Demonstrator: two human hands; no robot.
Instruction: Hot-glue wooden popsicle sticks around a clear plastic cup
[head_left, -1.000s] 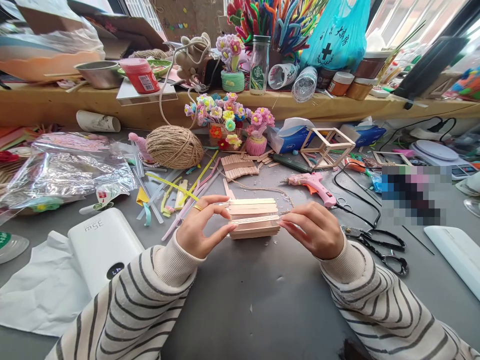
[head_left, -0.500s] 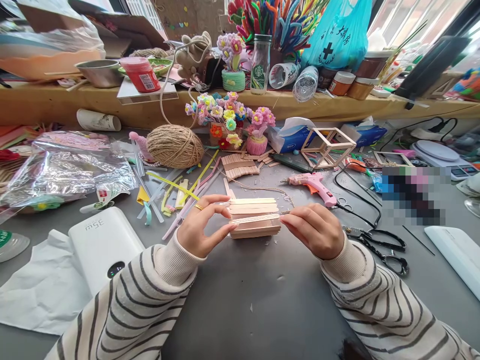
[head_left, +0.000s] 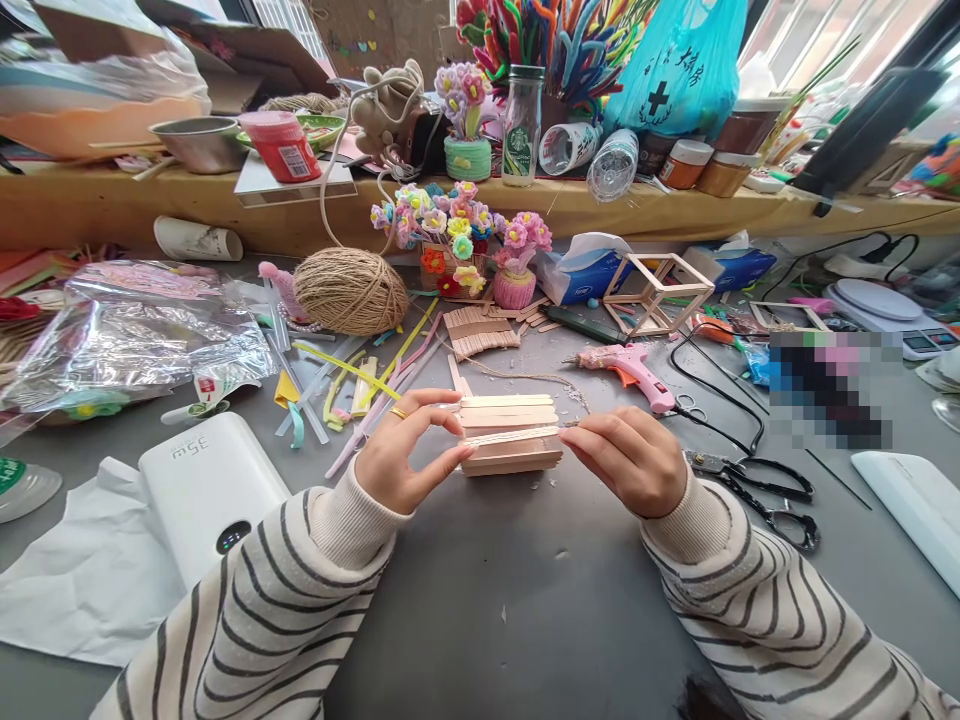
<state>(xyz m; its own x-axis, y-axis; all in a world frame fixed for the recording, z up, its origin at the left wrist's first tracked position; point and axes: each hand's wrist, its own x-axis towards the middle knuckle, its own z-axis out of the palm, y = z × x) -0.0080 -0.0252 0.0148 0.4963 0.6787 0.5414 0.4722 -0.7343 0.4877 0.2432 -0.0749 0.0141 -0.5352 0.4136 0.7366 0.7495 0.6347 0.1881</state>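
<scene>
A small box of craft sticks stands on the grey table before me, its slats lying side by side. A pale cord-like strip runs along one slat between my two hands. My left hand grips the left end of the box, thumb and forefinger pinched at its edge, a ring on one finger. At the right end, my right hand has thumb and fingers pinched on the tip of a thin piece of twine. Whether this tip joins the pale strip, I cannot tell.
A pink glue gun lies behind my right hand, with black scissors to the right. A stack of craft sticks, a twine ball and a stick frame sit behind. A white power bank lies left.
</scene>
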